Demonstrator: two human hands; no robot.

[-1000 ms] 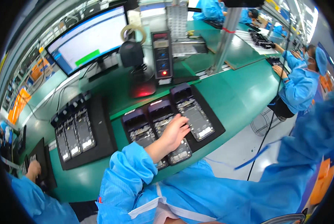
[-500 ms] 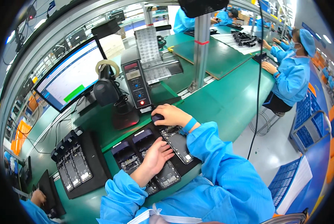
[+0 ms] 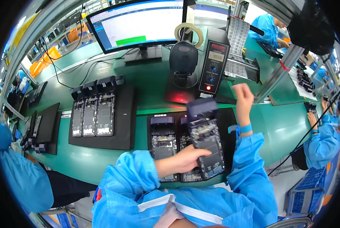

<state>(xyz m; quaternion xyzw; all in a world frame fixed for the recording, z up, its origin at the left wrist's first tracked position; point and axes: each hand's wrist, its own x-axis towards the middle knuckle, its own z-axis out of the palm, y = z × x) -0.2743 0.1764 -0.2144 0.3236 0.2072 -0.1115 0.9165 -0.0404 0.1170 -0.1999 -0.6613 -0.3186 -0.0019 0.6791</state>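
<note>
My left hand [image 3: 189, 157] grips a handheld device [image 3: 208, 146] by its lower left side, thumb across its face. The device is long, with an exposed circuit board and a dark bulky head at the far end; it is tilted above a black mat [image 3: 227, 117]. A similar device [image 3: 163, 142] lies on that mat, and another [image 3: 184, 131] is partly hidden behind my left hand and the held one. My right hand [image 3: 244, 99] is raised beside the label dispenser [image 3: 236, 66], fingers curled together; whether they hold anything is too small to see.
A scanner [image 3: 183, 59] on a stand glows red beneath, beside a black control box [image 3: 213, 64]. Behind stands a monitor [image 3: 139, 26]. Three similar devices [image 3: 90, 116] lie on a left mat [image 3: 124, 114]. Co-workers sit at left [image 3: 23, 171] and right [image 3: 324, 140]. A metal post [image 3: 280, 72] rises at right.
My left hand has taken hold of a device and lifted it off the mat. My right hand has let go of the device's head and moved up toward the label dispenser. The view has turned.
</note>
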